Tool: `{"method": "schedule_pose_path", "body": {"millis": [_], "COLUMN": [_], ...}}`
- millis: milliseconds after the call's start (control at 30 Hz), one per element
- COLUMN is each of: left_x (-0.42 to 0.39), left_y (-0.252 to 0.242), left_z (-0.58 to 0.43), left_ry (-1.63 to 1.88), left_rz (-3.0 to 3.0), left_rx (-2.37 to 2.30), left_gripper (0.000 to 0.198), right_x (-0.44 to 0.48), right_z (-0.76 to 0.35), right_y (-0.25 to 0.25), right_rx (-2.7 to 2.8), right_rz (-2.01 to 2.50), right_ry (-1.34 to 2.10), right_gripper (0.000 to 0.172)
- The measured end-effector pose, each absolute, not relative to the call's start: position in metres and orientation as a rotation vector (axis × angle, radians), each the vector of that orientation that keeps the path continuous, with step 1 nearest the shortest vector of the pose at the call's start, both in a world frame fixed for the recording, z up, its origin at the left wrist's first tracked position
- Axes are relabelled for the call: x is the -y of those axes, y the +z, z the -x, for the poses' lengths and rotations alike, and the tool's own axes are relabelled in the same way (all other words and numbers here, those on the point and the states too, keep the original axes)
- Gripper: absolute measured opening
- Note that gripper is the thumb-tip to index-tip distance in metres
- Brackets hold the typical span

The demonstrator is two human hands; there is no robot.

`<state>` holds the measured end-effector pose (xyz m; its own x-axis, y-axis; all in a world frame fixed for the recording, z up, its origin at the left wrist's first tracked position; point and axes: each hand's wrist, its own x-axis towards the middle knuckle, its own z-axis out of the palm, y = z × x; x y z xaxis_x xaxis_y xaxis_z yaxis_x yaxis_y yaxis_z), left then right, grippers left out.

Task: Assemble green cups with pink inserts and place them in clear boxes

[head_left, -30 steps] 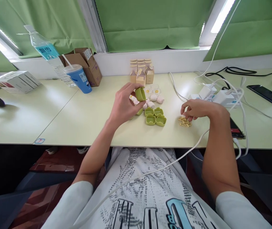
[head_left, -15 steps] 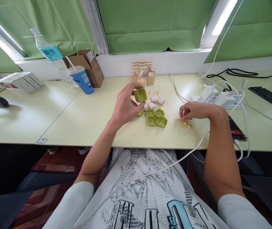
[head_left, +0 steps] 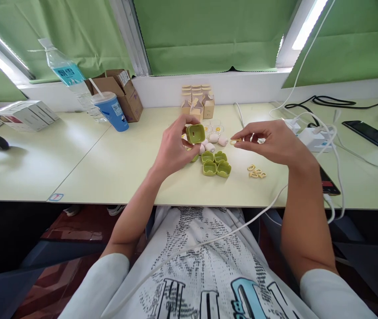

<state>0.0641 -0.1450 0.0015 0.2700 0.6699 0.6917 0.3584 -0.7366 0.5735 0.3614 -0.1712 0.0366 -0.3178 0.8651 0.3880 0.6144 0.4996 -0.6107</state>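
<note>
My left hand (head_left: 178, 144) grips a small green square cup (head_left: 195, 133) above the table, its hollow side turned toward me with a small slot in its floor. Pinched between the thumb and fingers of my right hand (head_left: 268, 139) is a small yellow ring (head_left: 235, 141), held to the right of the cup. Several more yellow rings (head_left: 257, 173) lie in a loose pile below that hand. Several similar green cups (head_left: 216, 163) sit grouped on the table between my hands. Behind them are white-pink marshmallow-shaped pieces (head_left: 222, 140) and clear pieces with yellow centres (head_left: 218, 128).
Small cardboard boxes (head_left: 197, 103) stand by the wall. To the left are a blue cup with a straw (head_left: 111, 111), a water bottle (head_left: 71, 82) and a brown carton (head_left: 122, 93). A white cable (head_left: 275, 201), chargers (head_left: 313, 138) and a phone (head_left: 371, 134) occupy the right side.
My right hand has lifted from the pile of yellow rings and moved up and left toward the green cup, with one ring in its fingers. My left hand has barely moved.
</note>
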Motion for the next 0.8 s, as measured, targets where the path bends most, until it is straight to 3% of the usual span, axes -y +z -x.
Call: {"method": "schedule_pose_path", "body": {"millis": [267, 433, 800], "left_x": [0.152, 0.152, 0.153], "left_y": [0.007, 0.009, 0.008], "left_z": [-0.065, -0.063, -0.064], "left_ry": [1.212, 1.204, 1.216], "left_rz": [-2.066, -2.052, -2.063], "left_rx": [-0.596, -0.537, -0.576], "left_gripper": [0.047, 0.045, 0.049], "right_x": [0.191, 0.188, 0.190], "right_z": [-0.303, -0.294, -0.289], "right_y": [0.028, 0.020, 0.017], "right_rx": [2.016, 2.078, 2.071], "right_rz": [0.759, 0.747, 0.862], "right_ry": [0.109, -0.145, -0.309], "right_gripper": [0.013, 0.019, 0.020]}}
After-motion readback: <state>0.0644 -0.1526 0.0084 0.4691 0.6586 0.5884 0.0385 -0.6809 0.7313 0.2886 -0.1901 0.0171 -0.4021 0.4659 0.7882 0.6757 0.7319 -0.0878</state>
